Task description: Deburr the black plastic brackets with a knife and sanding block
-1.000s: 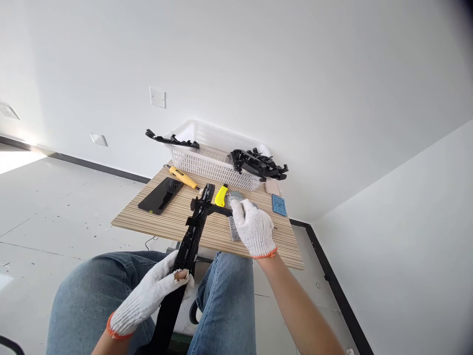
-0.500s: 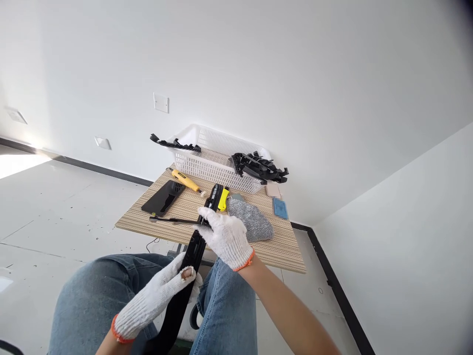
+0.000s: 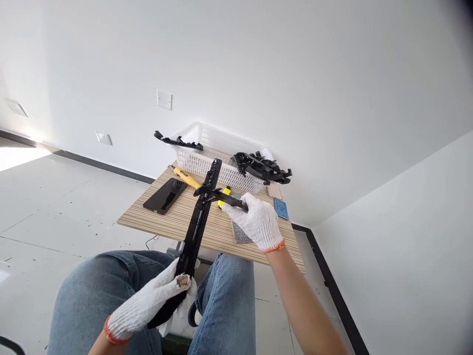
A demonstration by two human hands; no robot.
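My left hand [image 3: 148, 303], in a white knitted glove with a hole at one finger, is wrapped round the lower end of a long black plastic part [image 3: 195, 227]. That part slants upward from between my knees, over the table. My right hand [image 3: 256, 224], also gloved, grips the handle end of a slim black tool [image 3: 229, 198]. The tool's far end lies across the upper stretch of the long part; whether they touch is hard to tell. A yellow-green tool [image 3: 223, 197] and a grey cloth [image 3: 241, 234] are partly hidden behind my right hand.
On the striped wooden table [image 3: 148, 221] are a black phone [image 3: 164, 196], a yellow-handled tool [image 3: 185, 177] and a blue card [image 3: 281, 208]. Behind them, a white basket [image 3: 225, 172] bears black plastic parts [image 3: 262, 166] on its rim. The wall rises behind.
My right hand has moved right and slightly up, and the slim tool now slants differently across the part. The long part's top has risen; my left hand is slightly lower.
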